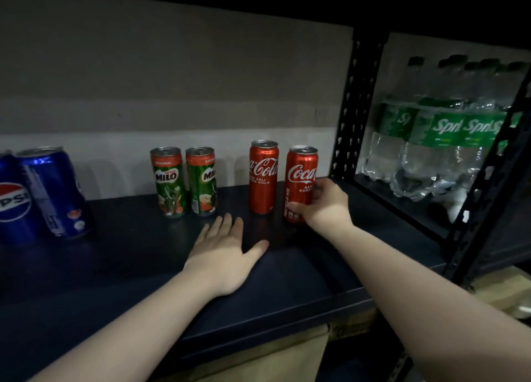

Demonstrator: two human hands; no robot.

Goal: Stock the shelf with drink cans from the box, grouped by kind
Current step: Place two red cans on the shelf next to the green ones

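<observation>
The right hand (323,202) holds a red Coke can (300,180) a bit right of the middle of the frame. The fingers curl round the can's right side and the thumb presses low on its front. The can stands up straight on the dark shelf (287,289). A second Coke can (263,176) stands just to its left, a little further back, and the two cans do not touch.

The left hand (225,255) lies flat on the shelf in the middle of the frame, palm down. Its fingers are straight and spread, and it holds nothing. Its fingertips point at the gap between the Coke cans and the Milo cans.

Two green Milo cans (186,180) stand side by side left of the Coke cans, very close together. Far off at the left edge of the frame are two blue Pepsi cans (43,195), one partly cut off by the edge.

On the right, past a black post (352,114) with holes in it, is the next shelf part. A pack of clear Sprite bottles (436,140) with green labels sits there, wrapped in plastic. Below the shelf edge, at the bottom of the frame, a brown box (273,358) shows.
</observation>
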